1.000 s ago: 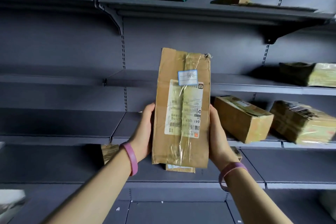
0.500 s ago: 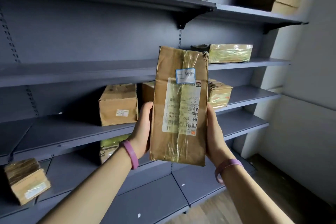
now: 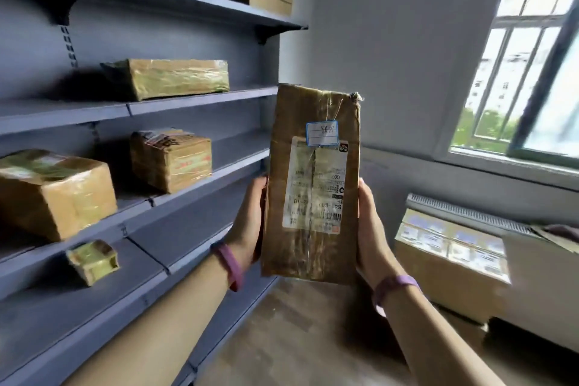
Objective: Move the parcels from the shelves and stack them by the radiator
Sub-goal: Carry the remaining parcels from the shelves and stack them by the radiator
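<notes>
Grey shelves [image 3: 200, 97], left: several boxes [image 3: 170, 160] are left unmoved. A tall parcel [image 3: 313, 185] is gripped upright by its sides, left hand [image 3: 247, 222] and right hand [image 3: 372, 229], centre; cartons [image 3: 448, 263] are stacked against the radiator [image 3: 470, 213], right.

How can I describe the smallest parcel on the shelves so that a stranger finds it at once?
Look at the grey shelves on the left. One board below the two brown boxes lies the parcel, alone. It is far smaller than the others and wrapped in yellowish tape.
</notes>
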A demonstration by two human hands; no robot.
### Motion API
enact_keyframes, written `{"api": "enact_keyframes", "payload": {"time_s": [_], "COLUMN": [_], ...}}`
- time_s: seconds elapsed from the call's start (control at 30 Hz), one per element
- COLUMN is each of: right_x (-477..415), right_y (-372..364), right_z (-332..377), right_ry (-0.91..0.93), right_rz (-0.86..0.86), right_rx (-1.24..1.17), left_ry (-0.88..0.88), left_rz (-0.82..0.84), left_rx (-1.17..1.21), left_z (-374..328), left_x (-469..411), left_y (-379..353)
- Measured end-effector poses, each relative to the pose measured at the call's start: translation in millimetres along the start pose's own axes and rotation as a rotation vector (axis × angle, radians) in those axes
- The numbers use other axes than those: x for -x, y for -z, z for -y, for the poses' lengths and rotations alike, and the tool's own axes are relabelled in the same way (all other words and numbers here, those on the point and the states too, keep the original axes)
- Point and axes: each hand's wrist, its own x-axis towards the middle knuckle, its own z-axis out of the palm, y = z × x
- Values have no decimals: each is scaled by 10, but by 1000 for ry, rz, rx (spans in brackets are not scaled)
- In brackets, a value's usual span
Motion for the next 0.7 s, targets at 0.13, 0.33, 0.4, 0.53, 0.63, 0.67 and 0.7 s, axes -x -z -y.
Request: {"api": "enact_keyframes", "payload": {"time_s": [0.13,0.33,0.4,0.53,0.63,0.67,0.7], "right_x": [-92,-334,-470,-866,-1327,-1504,-1683], "right_y": [632,1336,1500,1685,1797,1829,1857], "right_z": [199,227,170,104,55,32,9], "right_ry": [48,36,-10,5,70,68,52], "right_rz": [-124,-262,-271,-366,-439,-450,-456], "right_rx": [36,-15,-31,26,50,46,42], "left_ry": [61,153,179,214,208,202,200], "left_rz": [118,369,427,486,520,528,535], "left_rx": [81,119,146,133,117,117,119], "left_z": [350,766,916,1169,1296,1332,1368], "left_x": [-443,-961,-1157,-1689,-2186,-2361,-2543], "left_y": [-575,-1156,-1250,-1376,-1432,-1442,-1453]}}
